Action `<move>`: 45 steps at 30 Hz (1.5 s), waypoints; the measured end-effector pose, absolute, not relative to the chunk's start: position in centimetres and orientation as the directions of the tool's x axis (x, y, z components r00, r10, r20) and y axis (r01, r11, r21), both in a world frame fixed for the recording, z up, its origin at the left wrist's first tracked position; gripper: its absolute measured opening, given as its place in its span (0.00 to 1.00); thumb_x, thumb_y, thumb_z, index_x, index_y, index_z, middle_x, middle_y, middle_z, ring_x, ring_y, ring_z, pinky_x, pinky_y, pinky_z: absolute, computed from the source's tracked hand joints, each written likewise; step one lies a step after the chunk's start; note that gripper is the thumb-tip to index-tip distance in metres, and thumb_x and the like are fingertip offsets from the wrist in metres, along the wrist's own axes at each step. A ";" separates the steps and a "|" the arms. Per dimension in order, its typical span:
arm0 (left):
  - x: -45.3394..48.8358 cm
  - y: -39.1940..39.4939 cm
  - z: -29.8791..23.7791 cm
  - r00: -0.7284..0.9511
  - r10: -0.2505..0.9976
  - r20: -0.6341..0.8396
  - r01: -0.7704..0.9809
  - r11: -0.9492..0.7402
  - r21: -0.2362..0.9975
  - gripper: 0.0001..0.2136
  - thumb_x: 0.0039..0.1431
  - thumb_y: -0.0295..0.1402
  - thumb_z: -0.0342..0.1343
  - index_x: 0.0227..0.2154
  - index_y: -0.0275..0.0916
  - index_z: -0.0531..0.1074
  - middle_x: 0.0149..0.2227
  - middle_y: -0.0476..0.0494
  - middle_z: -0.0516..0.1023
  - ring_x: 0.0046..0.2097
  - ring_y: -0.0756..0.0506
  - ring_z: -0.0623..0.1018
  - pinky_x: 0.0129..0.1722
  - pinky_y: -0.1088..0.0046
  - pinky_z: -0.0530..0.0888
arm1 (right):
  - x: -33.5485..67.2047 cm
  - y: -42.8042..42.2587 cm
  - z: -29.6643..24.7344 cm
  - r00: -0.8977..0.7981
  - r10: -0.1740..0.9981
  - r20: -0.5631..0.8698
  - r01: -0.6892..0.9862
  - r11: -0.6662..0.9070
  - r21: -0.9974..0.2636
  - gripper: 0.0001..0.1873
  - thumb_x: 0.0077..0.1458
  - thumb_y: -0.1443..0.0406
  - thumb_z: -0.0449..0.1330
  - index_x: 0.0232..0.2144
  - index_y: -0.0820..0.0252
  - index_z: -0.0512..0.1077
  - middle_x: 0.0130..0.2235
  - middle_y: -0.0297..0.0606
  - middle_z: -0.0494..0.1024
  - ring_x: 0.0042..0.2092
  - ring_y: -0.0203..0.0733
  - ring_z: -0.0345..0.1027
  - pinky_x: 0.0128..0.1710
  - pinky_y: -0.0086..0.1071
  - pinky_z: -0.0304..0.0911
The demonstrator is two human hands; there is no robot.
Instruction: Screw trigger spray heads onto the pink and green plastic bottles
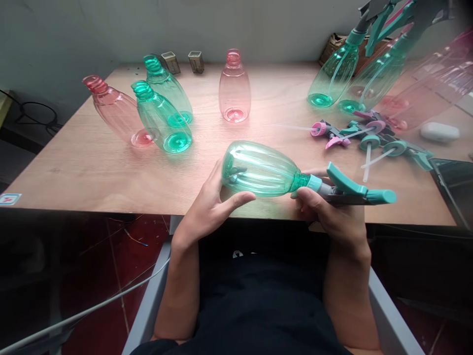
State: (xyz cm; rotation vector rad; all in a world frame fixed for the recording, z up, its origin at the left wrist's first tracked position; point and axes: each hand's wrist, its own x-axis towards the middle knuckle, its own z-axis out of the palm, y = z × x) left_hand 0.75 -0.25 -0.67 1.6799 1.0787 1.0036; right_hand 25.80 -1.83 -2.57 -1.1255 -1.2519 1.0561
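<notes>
Tabletop: pale wood-grained board (84,167) is running back to a plain grey wall (266,29); clock hours are counting from the held bottle, twelve pointing at the wall.
Floor: dark red tiles (148,231) are showing at seven to eight, where a white cable (129,290) is trailing.
Ten o'clock: a clear pink plastic bottle (116,113) and two clear green plastic bottles (162,121) are standing uncapped, close together.
Eleven o'clock: two small open-topped boxes (196,62) are sitting by the wall; another uncapped pink bottle (235,91) is standing nearer.
One to two: green and pink bottles with spray heads (332,74) are crowding together.
Two to three: loose pink, teal and grey trigger heads (369,140) are lying in a heap, a smooth white case (439,132) beyond.
Held bottle: clear green ribbed plastic bottle (258,170) is lying sideways in both hands over the near edge, its base facing nine, its teal-and-grey trigger head (351,191) facing three.
Left hand: (207,204) is cupping the base loosely, thumb stretching along the near side.
Right hand: (334,214) is closing around the neck beside the teal collar, thumb in front.
</notes>
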 end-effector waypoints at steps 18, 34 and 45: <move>0.8 -0.1 -0.3 0.296 0.940 0.168 0.288 -0.256 0.923 0.31 0.65 0.43 0.62 0.67 0.45 0.61 0.68 0.39 0.68 0.70 0.32 0.66 0.68 0.52 0.66 | 25.8 -1.8 -2.7 0.023 0.992 0.125 0.002 0.125 -0.992 0.13 0.56 0.60 0.73 0.39 0.56 0.74 0.25 0.28 0.76 0.22 0.36 0.68 0.20 0.28 0.65; 0.7 0.0 -0.9 0.277 0.943 0.185 0.342 -0.277 0.898 0.42 0.58 0.41 0.69 0.71 0.50 0.54 0.64 0.37 0.73 0.67 0.33 0.71 0.67 0.51 0.67 | 25.8 -1.7 -2.7 0.067 0.987 0.147 -0.015 0.149 -0.989 0.13 0.57 0.60 0.72 0.39 0.54 0.73 0.25 0.29 0.77 0.21 0.36 0.69 0.18 0.29 0.65; 0.9 0.0 -0.2 0.294 0.941 0.169 0.300 -0.259 0.918 0.31 0.63 0.43 0.63 0.67 0.44 0.62 0.68 0.38 0.68 0.69 0.33 0.67 0.70 0.52 0.64 | 25.8 -1.8 -2.8 0.058 0.988 0.147 0.023 0.145 -0.989 0.13 0.56 0.59 0.73 0.39 0.56 0.75 0.27 0.29 0.77 0.23 0.36 0.70 0.20 0.27 0.67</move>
